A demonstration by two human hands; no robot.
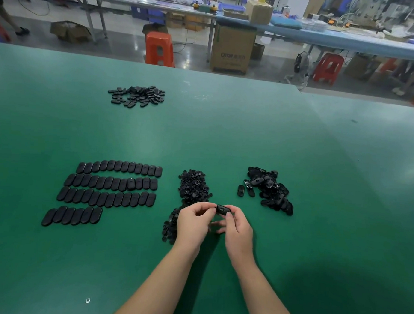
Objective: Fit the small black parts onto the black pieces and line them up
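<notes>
Already four rows of finished pieces (108,192) lie on the green desk (226,134); both hands, left (193,222) and right (237,227), pinch one black piece (222,209) between heaps of small parts (193,187) and unfitted pieces (269,190), so plenty remains

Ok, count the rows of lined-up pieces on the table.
4 rows, all left of the hands: top, second, third, and a shorter bottom row, nearest the person.

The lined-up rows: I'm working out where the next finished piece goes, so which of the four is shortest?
The nearest row, closest to the person; it holds clearly fewer pieces than the three behind it.
</notes>
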